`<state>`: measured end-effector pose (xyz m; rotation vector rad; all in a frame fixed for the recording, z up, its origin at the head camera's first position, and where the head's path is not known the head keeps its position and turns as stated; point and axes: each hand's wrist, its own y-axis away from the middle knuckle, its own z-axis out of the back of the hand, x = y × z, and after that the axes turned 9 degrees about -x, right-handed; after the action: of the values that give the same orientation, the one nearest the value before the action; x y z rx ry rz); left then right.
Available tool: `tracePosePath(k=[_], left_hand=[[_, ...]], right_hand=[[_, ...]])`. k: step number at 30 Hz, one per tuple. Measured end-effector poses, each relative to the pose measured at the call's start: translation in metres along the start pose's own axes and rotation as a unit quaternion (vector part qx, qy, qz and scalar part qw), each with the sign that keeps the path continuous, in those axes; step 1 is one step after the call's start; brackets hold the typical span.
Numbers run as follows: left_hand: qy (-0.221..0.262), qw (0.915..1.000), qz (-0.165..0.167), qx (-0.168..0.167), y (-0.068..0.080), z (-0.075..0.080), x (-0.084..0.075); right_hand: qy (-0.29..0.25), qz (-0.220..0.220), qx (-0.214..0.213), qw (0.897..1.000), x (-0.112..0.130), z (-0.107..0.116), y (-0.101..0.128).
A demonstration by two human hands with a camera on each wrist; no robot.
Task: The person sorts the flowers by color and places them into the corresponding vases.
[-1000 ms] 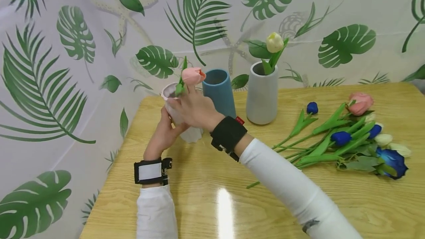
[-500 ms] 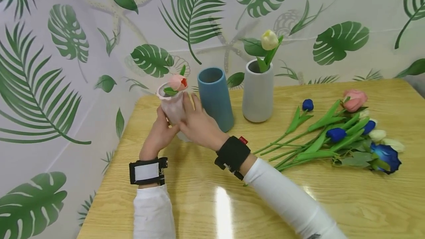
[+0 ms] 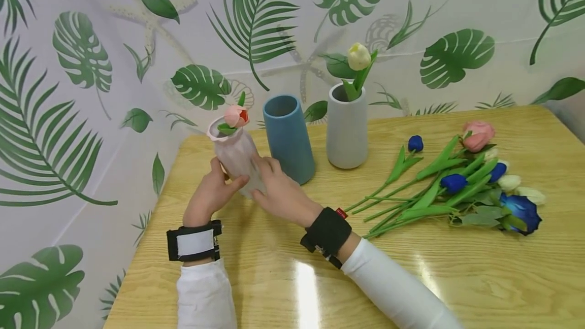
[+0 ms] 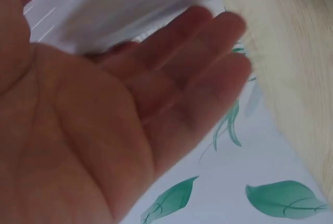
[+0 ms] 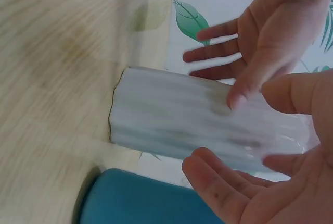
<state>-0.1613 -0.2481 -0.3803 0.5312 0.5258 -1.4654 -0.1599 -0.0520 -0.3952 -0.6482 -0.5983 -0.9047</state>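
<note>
A pale pink, wavy-rimmed vase (image 3: 234, 152) stands at the left of the table, with a pink tulip (image 3: 235, 116) in its mouth. My left hand (image 3: 207, 193) is at the vase's left side, its thumb against the front and its fingers extended past the edge. In the right wrist view, several left-hand fingers (image 5: 221, 52) show nearly straight. On the vase's other side is my right hand (image 3: 288, 194), fingers spread and relaxed, fingertips overlapping the vase wall. Close to the right hand stands a blue vase (image 3: 290, 141).
Farther right stands a grey-white vase (image 3: 347, 133) holding a white tulip (image 3: 359, 57). Several artificial flowers lie on the wooden table (image 3: 388, 278), among them a pink rose (image 3: 478, 136), blue tulips (image 3: 454, 183) and a dark blue rose (image 3: 521, 213). A leaf-printed cloth (image 3: 192, 24) hangs behind.
My right hand has let go of the pink tulip, which has sunk lower into the pale pink vase, and moved down along the vase's side. My left hand has stayed beside it.
</note>
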Motion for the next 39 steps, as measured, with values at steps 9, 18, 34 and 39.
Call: tracePosePath(k=[9, 18, 34, 39], left_hand=[[-0.077, 0.9944, 0.037, 0.062, 0.006, 0.002, -0.008], [-0.109, 0.9852, 0.010, 0.132, 0.004, -0.002, -0.015], [-0.116, 0.9836, 0.011, 0.138, 0.008, -0.007, -0.014], [-0.118, 0.9820, 0.017, 0.146, 0.008, -0.009, -0.015]], right_hand=[[-0.001, 0.024, 0.071, 0.997, -0.028, 0.034, 0.035], [0.058, -0.007, 0.150, 0.987, -0.053, 0.069, 0.064], [0.133, -0.067, 0.198, 0.969, -0.077, 0.083, 0.079], [0.163, -0.045, 0.183, 0.969, -0.085, 0.082, 0.081]])
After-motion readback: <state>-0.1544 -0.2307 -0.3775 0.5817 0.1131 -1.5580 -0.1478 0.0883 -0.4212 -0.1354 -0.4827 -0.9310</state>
